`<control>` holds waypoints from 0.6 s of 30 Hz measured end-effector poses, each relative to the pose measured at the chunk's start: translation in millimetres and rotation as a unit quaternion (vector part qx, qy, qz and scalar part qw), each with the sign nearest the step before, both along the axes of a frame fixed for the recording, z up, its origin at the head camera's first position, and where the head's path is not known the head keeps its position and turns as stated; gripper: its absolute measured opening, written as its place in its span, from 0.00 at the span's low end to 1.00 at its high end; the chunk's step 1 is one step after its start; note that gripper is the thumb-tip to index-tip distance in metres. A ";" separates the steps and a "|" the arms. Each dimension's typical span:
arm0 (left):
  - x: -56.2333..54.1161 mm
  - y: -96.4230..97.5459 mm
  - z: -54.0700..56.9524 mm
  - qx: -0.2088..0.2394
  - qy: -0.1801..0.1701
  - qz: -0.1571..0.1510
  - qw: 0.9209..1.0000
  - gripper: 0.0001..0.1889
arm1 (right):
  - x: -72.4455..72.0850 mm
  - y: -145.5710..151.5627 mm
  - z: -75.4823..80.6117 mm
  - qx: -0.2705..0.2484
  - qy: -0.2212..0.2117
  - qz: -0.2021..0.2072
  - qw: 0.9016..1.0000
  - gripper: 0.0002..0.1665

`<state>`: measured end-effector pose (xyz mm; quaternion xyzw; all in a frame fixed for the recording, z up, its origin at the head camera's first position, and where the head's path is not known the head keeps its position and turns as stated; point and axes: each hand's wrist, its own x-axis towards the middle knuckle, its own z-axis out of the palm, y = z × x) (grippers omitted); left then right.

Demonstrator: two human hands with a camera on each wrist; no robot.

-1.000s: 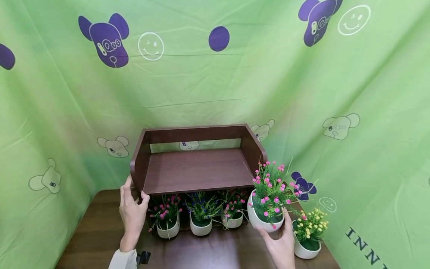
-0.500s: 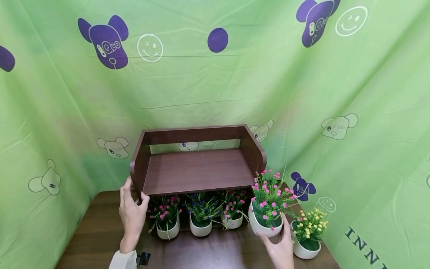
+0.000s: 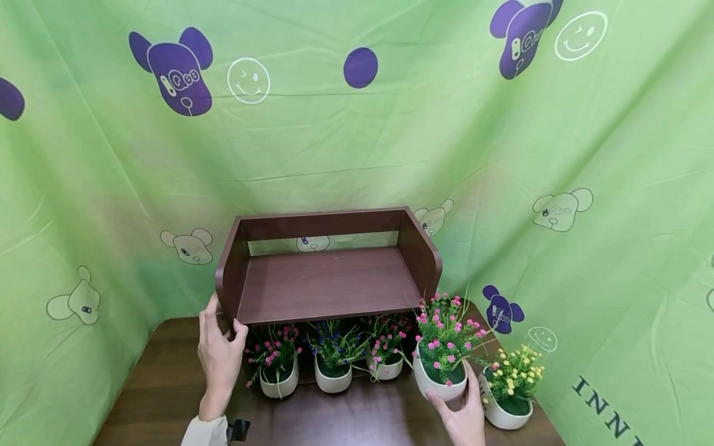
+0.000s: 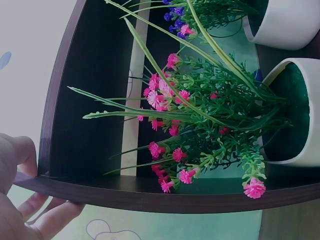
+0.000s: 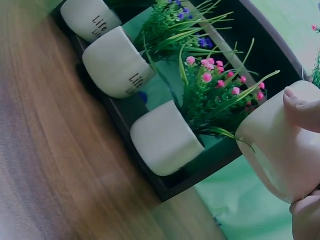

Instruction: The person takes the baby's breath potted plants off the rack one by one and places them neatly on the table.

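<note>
In the head view my left hand grips the left side panel of a dark brown wooden shelf, thumb at the front edge and fingers along the outer face. My right hand holds a white pot of pink artificial flowers by its lower part, at the shelf's right front corner. The right wrist view shows that pot raised, with thumb and fingers on opposite sides. Under the shelf board stand a left pink-flowered pot, a blue-flowered pot and another pink-flowered pot.
A pot of yellow flowers stands on the brown table, right of my right hand. Green printed cloth hangs behind and at both sides. The upper board of the shelf carries nothing.
My right hand has lowered the pink-flowered pot and brought it slightly left. The left hand stays on the shelf's side panel.
</note>
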<state>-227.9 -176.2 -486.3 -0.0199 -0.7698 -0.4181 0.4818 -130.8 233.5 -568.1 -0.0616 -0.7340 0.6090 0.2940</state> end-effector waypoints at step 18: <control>0.2 0.6 0.4 -0.005 0.006 0.009 1.000 0.38 | 1.1 -1.1 -25.7 0.004 0.008 -0.008 1.000 0.59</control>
